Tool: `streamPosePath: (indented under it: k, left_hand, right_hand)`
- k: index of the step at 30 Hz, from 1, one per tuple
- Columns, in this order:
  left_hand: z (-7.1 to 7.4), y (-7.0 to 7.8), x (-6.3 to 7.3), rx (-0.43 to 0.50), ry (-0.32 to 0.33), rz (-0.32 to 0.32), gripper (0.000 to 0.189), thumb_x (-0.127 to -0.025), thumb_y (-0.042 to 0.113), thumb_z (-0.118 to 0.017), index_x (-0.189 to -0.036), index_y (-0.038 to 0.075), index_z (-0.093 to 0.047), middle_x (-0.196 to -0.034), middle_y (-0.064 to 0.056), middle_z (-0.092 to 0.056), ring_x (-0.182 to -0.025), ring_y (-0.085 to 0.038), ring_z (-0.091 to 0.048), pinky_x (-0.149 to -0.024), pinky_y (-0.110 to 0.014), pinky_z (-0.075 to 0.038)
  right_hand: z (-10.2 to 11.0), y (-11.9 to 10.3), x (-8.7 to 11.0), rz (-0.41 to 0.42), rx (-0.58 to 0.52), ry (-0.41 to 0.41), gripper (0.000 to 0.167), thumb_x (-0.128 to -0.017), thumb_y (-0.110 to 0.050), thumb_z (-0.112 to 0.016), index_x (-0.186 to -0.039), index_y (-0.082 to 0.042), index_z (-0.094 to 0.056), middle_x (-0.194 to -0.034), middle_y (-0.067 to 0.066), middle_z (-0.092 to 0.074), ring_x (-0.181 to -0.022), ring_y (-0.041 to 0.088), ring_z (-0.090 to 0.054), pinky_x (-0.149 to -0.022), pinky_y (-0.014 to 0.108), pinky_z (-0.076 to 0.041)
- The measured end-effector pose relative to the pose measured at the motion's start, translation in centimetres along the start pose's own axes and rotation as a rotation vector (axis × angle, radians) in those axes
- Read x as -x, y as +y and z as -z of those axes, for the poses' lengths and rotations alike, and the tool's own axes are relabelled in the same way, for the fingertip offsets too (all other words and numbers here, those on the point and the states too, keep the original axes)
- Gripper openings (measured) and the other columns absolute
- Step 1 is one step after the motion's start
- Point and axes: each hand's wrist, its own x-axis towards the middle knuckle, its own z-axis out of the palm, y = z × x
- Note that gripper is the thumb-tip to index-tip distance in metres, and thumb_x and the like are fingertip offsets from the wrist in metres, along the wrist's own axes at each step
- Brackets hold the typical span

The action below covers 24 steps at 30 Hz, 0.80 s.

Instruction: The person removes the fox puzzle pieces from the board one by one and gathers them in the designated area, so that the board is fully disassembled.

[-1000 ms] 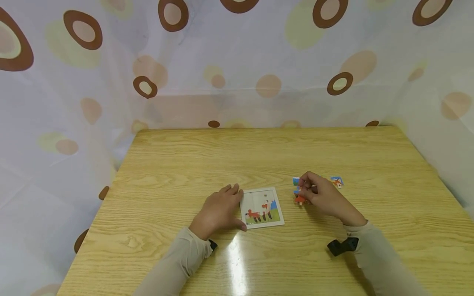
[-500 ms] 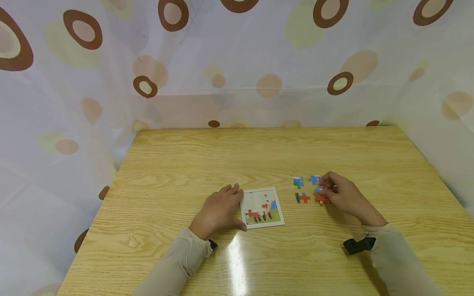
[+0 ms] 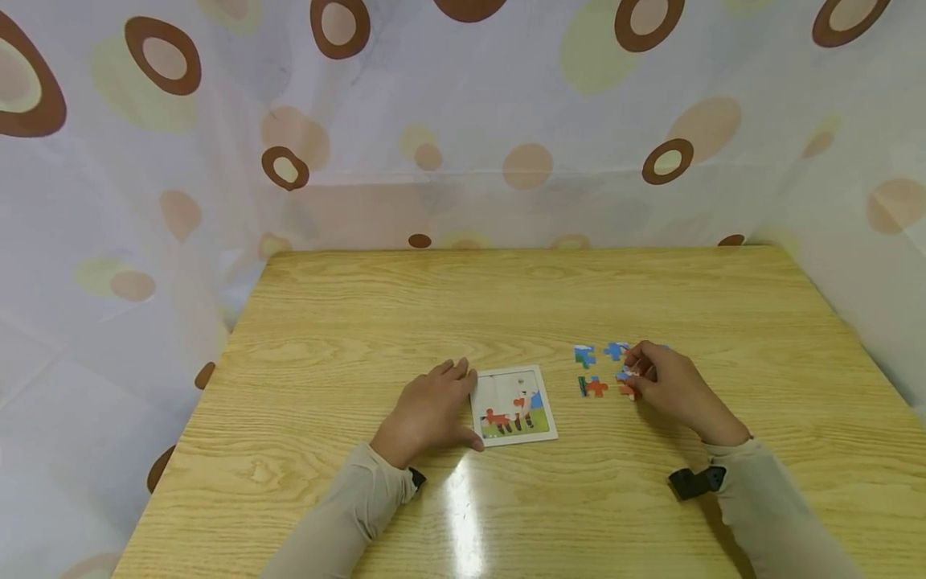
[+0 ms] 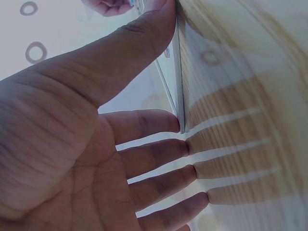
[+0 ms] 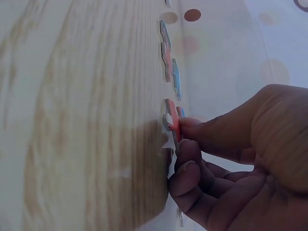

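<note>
My left hand (image 3: 428,410) lies at the left side of a shallow puzzle tray (image 3: 521,439), its thumb on the near corner and its index finger at the far corner. Its fingers are straight and spread, with fingertips on the table in the left wrist view. Jigsaw pieces showing red and white animals fill the tray's lower part. To the right, my right hand (image 3: 669,384) pinches a red and blue jigsaw piece (image 5: 173,115) between thumb and index finger, down at the table. The fingers cover part of that piece in the head view.
Loose jigsaw pieces lie beside the right hand: a green and blue one (image 3: 584,355), a blue one (image 3: 615,351) and a red one (image 3: 596,387). Another piece (image 3: 665,349) shows partly behind the hand. A spotted cloth (image 3: 463,193) hangs behind the wooden table (image 3: 405,305).
My right hand has moved right with the jigsaw piece, away from the tray, uncovering other loose pieces, and then stayed almost still. My left hand and the tray keep their places.
</note>
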Motion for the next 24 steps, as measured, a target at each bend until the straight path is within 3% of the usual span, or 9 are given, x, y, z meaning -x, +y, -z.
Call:
streamPosePath:
  k: [17,24]
  left_hand:
    - [0.4,-0.3,0.2,0.014,-0.017,0.003,0.102,-0.072,0.049,-0.093,-0.152,0.003,-0.050,-0.162,-0.017,-0.038,-0.149,-0.035,-0.036,-0.113,-0.051,-0.041]
    - [1.1,-0.2,0.6,-0.027,-0.017,0.029,0.098,-0.072,0.049,-0.094,-0.148,0.001,-0.055,-0.159,-0.020,-0.042,-0.149,-0.040,-0.035,-0.113,-0.053,-0.040]
  right_hand:
    - [-0.2,-0.3,0.3,0.029,0.032,0.007,0.011,-0.095,0.005,-0.068,-0.104,0.003,-0.062,-0.096,0.018,-0.059,-0.074,0.022,-0.062,-0.069,0.043,-0.052]
    - [-0.6,-1.6,0.0,0.079,0.019,0.025,0.011,-0.095,0.006,-0.068,-0.106,0.006,-0.064,-0.096,0.019,-0.059,-0.071,0.021,-0.064,-0.062,0.035,-0.053]
